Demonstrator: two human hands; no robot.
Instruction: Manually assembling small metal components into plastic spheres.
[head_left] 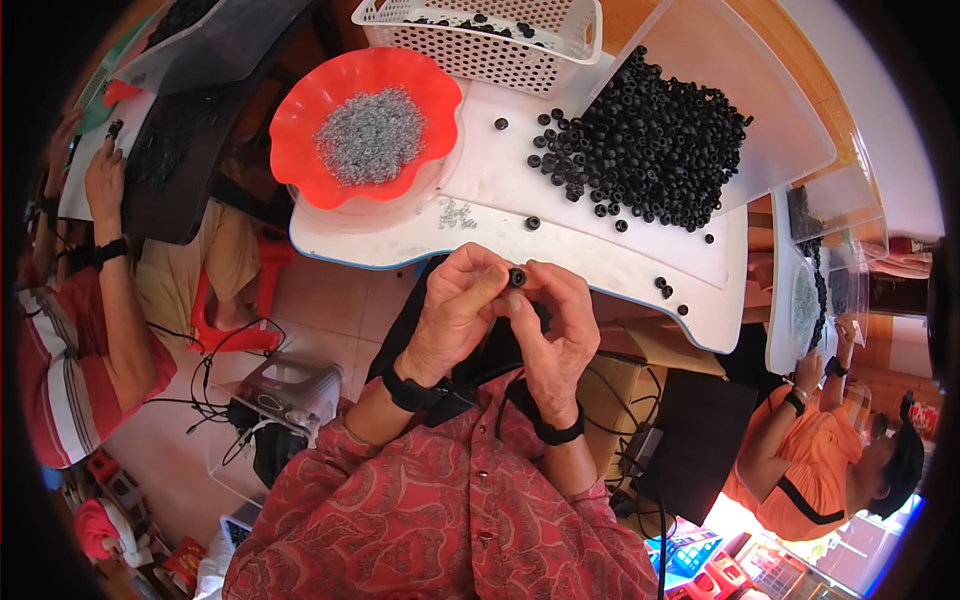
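Apparently midway, 1 cap point(517, 277) sits clamped between fingertips of the left hand point(455, 312) and right hand point(555, 330), by the table's point(600, 245) near edge; a big heap point(660, 140) lies loose, seemingly unworked; what is finished cannot be told.

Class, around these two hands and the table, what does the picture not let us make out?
Head view: underside of the black piece, covered by the left hand and right hand.
Head view: far end of the white basket, cut off by the top edge.
Head view: individual shapes of the grey bits, too small.
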